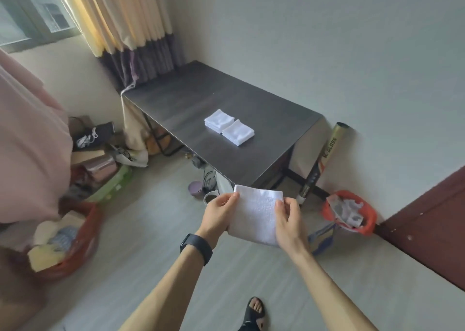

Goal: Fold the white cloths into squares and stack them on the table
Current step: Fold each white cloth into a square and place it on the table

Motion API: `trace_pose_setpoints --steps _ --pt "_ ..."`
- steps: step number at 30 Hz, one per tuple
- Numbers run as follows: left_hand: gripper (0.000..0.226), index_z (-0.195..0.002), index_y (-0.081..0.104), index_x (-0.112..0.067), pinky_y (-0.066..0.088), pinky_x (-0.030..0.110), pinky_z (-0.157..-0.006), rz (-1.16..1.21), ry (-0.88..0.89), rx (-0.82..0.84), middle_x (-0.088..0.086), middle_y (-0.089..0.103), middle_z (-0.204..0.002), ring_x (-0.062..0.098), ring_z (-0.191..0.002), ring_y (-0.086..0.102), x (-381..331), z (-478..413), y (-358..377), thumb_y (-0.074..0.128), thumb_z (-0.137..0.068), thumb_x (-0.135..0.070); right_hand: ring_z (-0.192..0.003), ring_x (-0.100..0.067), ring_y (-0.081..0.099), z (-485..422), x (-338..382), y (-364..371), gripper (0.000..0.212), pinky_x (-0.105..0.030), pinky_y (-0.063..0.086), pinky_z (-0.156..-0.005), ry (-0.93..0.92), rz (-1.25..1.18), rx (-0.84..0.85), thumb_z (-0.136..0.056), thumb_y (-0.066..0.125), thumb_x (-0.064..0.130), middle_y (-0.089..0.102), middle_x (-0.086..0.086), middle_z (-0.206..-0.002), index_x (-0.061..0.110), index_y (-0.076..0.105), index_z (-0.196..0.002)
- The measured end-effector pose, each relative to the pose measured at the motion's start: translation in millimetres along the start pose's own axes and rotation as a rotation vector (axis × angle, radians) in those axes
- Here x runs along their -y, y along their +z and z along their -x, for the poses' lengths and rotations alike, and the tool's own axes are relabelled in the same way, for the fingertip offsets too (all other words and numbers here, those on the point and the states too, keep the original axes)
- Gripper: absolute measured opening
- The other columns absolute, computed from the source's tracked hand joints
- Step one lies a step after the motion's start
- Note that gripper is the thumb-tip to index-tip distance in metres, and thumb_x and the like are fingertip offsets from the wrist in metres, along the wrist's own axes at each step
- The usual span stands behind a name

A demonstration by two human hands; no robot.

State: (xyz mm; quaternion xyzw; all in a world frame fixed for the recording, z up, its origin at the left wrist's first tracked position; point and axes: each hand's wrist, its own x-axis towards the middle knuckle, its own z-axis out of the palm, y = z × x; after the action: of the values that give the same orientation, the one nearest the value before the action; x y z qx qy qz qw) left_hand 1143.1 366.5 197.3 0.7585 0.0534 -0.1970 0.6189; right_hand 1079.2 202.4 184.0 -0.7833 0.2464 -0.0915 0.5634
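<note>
**Folding in the air.** A white cloth (255,217), apparently doubled into a rough rectangle, hangs between the two hands above the floor. It is just short of the near corner of the dark counter (191,99).

The left hand (220,211), with a black band on its wrist, pinches the upper left corner between thumb and fingers. The right hand (289,217) pinches the upper right edge in the same way. Both hands are thus closed on the cloth, with its width between them.

On the counter, well apart from the held cloth, lie two piles of folded white squares: a far pile (219,120) and a near pile (237,132), touching along one side.

The step in hand appears to be the last fold. To do it well:
- Bring one pinched edge across to the other.
- Match the corners before pressing the crease.
- Check that the sides come out equal.

The soft towelling is likely to sag, so finishing on the counter may be surer. Then lay the square on a pile, edges flush.
</note>
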Motion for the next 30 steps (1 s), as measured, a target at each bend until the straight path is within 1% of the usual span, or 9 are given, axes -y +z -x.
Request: trace_pose_setpoints --steps 5,8,11,13,18,21,24,27,30 --pt "0.022 -0.100 0.072 -0.025 0.049 0.028 -0.057 0.063 -0.086 0.040 -0.003 0.064 -0.088 0.020 -0.068 0.055 -34.2 -99.1 -28.6 0.061 -0.093 -0.043 -0.085 -0.001 0.058 -101.6 24.6 38.1 0.013 -0.007 0.038 -0.065 0.025 0.018 0.056 -0.102 0.049 0.035 0.063 0.015 -0.093 0.024 0.055 -0.104" --pt "0.021 -0.100 0.072 -0.025 0.052 0.029 -0.059 0.050 -0.120 0.046 -0.002 0.066 -0.090 0.019 -0.069 0.058 -48.4 -155.8 -34.7 0.062 -0.092 -0.041 -0.089 -0.001 0.059 -154.6 31.1 54.3 0.013 -0.015 0.039 -0.070 0.063 0.044 0.075 -0.100 0.051 0.038 0.064 0.015 -0.094 0.027 0.057 -0.103" --pt "0.022 -0.100 0.073 -0.021 0.052 0.029 -0.061 0.017 -0.134 0.069 -0.003 0.067 -0.084 0.016 -0.066 0.059 -57.8 -218.5 -36.8 0.063 -0.092 -0.038 -0.088 -0.005 0.060 -209.9 31.5 73.9 0.014 -0.017 0.040 -0.069 0.117 0.087 0.085 -0.099 0.054 0.039 0.065 0.014 -0.092 0.026 0.058 -0.101" --pt "0.022 -0.099 0.074 -0.018 0.050 0.028 -0.060 -0.026 -0.141 0.090 -0.003 0.067 -0.081 0.013 -0.064 0.059 -63.8 -263.9 -38.0 0.063 -0.092 -0.036 -0.087 -0.010 0.061 -247.4 29.3 90.1 0.014 -0.025 0.040 -0.070 0.161 0.115 0.078 -0.098 0.054 0.039 0.064 0.014 -0.090 0.025 0.059 -0.100" --pt "0.018 -0.104 0.072 -0.015 0.052 0.026 -0.058 -0.085 -0.198 0.200 0.000 0.073 -0.089 0.015 -0.072 0.068 -80.1 -389.3 -44.2 0.063 -0.094 -0.027 -0.084 -0.018 0.059 -343.0 28.7 141.0 0.016 -0.031 0.038 -0.071 0.280 0.158 0.013 -0.101 0.046 0.037 0.062 0.013 -0.086 0.023 0.054 -0.099" --pt "0.027 -0.109 0.069 -0.020 0.057 0.033 -0.068 -0.252 -0.183 0.224 -0.002 0.073 -0.094 0.016 -0.079 0.071 -81.3 -470.9 -49.2 0.064 -0.091 -0.038 -0.080 -0.024 0.059 -392.1 28.7 175.5 0.018 -0.035 0.040 -0.069 0.359 0.214 -0.068 -0.102 0.040 0.038 0.063 0.006 -0.084 0.023 0.049 -0.100" --pt "0.038 -0.115 0.065 -0.026 0.058 0.034 -0.077 -0.404 -0.172 0.286 -0.006 0.073 -0.096 0.016 -0.087 0.070 -77.6 -539.2 -49.7 0.060 -0.087 -0.052 -0.077 -0.024 0.059 -434.1 25.3 207.0 0.020 -0.037 0.045 -0.067 0.463 0.243 -0.094 -0.103 0.037 0.039 0.062 0.004 -0.084 0.022 0.047 -0.101" --pt "0.027 -0.112 0.064 -0.028 0.052 0.026 -0.069 -0.487 -0.171 0.318 -0.008 0.069 -0.099 0.011 -0.089 0.066 -72.8 -591.7 -46.1 0.059 -0.093 -0.044 -0.078 -0.020 0.061 -471.7 18.5 230.0 0.022 -0.036 0.049 -0.067 0.570 0.217 -0.112 -0.103 0.036 0.040 0.063 0.003 -0.091 0.022 0.048 -0.106" --pt "0.022 -0.114 0.062 -0.029 0.046 0.020 -0.064 -0.527 -0.156 0.334 -0.011 0.063 -0.098 0.005 -0.087 0.059 -65.6 -628.3 -43.1 0.058 -0.095 -0.040 -0.079 -0.016 0.061 -501.4 8.5 246.3 0.022 -0.033 0.048 -0.063 0.631 0.179 -0.120 -0.103 0.036 0.038 0.064 0.003 -0.094 0.020 0.048 -0.109"
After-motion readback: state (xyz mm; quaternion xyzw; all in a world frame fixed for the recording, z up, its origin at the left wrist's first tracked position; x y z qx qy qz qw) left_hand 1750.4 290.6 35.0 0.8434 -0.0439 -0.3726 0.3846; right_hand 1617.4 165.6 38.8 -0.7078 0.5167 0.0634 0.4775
